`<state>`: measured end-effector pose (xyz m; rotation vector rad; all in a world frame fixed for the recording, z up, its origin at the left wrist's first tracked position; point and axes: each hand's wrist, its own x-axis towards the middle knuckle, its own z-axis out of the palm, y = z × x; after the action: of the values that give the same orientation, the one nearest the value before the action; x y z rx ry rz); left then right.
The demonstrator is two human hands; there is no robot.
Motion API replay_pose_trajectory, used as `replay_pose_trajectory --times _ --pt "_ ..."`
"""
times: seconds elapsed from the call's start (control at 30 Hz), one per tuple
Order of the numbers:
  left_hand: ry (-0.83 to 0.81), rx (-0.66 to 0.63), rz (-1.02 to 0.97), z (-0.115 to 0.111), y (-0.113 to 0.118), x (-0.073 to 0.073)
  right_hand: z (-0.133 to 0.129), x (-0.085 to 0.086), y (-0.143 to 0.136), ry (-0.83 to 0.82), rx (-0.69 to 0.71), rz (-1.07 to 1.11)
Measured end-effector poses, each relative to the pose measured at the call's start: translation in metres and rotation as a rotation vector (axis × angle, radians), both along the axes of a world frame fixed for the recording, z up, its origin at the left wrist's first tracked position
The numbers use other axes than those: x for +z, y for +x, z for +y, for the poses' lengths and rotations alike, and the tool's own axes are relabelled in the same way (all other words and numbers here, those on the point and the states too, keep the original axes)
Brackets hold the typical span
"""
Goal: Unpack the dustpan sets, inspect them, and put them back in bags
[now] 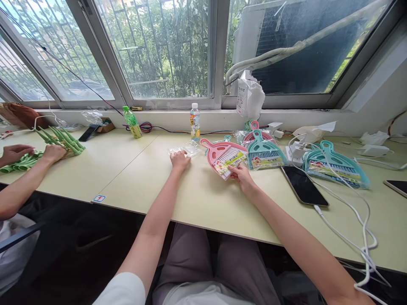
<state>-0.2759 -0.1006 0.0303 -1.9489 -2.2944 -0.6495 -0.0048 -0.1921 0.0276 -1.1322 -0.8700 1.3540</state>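
Note:
My right hand (242, 178) grips the lower edge of a pink dustpan and brush set (224, 154), which has a printed label across its bristles. The set is tilted above the table, its handle pointing up and left. To the left, my left hand (180, 160) is closed on a clear plastic bag (192, 149) that lies on the tabletop; its fingertips are partly hidden. Just right of the pink set, a teal dustpan and brush set (265, 152) rests against more pink and teal sets in plastic wrap.
Further right lie more teal sets (333, 167), a black phone (304, 186), a white power strip (296, 151) and tangled white cables (365, 228). A clear bottle (195, 123) and a green bottle (132, 123) stand at the back. At left, a co-worker's hands (54, 153) handle green stalks.

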Motion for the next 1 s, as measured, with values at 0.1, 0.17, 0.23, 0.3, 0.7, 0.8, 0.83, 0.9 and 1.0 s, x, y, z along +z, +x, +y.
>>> replay_pose_trajectory --times 0.1,0.17,0.23,0.3,0.7,0.8,0.83,0.9,1.0 --pt "-0.048 -0.05 -0.004 0.0 -0.001 0.0 -0.001 0.002 -0.001 -0.013 -0.008 0.003" --pt "-0.072 -0.057 0.003 -0.001 -0.002 0.001 -0.001 0.002 -0.001 -0.016 -0.009 0.01" --pt "-0.079 -0.056 0.025 -0.001 -0.002 0.004 -0.001 0.002 -0.001 -0.014 -0.01 0.019" --pt "-0.074 -0.052 0.043 -0.002 -0.001 0.005 0.0 0.002 -0.001 -0.015 -0.009 0.024" --pt "0.275 0.003 -0.134 -0.008 0.003 0.011 0.001 0.001 0.0 -0.002 0.016 0.002" --pt "0.318 -0.06 -0.123 -0.011 0.007 0.012 0.002 0.0 0.001 -0.006 0.016 -0.008" --pt "0.316 -0.09 -0.096 -0.011 0.01 0.012 0.002 0.0 0.001 -0.008 0.014 -0.007" --pt "0.292 -0.165 -0.021 -0.013 0.016 0.012 0.002 0.001 0.001 -0.013 0.012 0.005" --pt "0.248 -0.323 0.101 -0.016 0.026 0.009 0.001 0.002 0.0 -0.013 0.003 0.02"
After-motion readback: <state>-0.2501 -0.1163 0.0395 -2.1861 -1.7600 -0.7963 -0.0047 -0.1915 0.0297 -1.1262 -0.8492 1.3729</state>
